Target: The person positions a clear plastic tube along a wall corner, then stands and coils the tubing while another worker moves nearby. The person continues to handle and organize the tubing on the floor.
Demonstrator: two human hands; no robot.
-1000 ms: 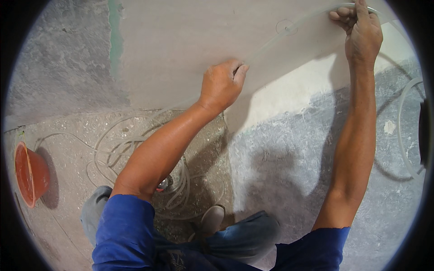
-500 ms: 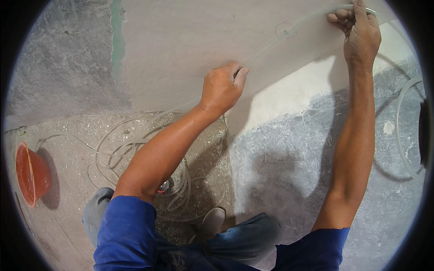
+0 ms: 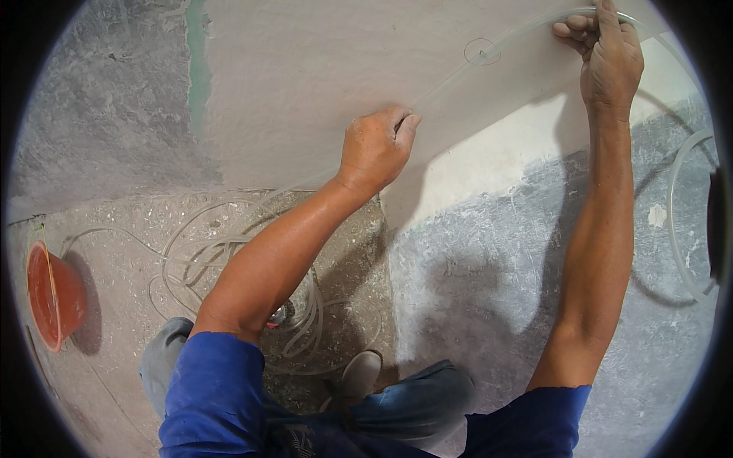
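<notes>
A clear flexible tube (image 3: 525, 32) runs slantwise in front of the pale wall between my two hands. My left hand (image 3: 376, 146) is closed around its lower stretch, near the middle of the view. Higher up at the top right, my right hand (image 3: 609, 61) pinches the tube between thumb and fingers, where it bends over. From there it curves down along the right edge, where another loop (image 3: 673, 206) of clear tubing hangs. Below my left hand the tube trails to loose coils (image 3: 179, 263) on the floor, partly hidden by my left forearm.
An orange-red bucket (image 3: 67, 301) with a handle stands on the speckled floor at the far left. The wall (image 3: 305, 84) carries a small drawn circle and a green strip. A small shiny object (image 3: 279, 314) lies among the coils beside my left arm. My shoe (image 3: 361, 374) is below.
</notes>
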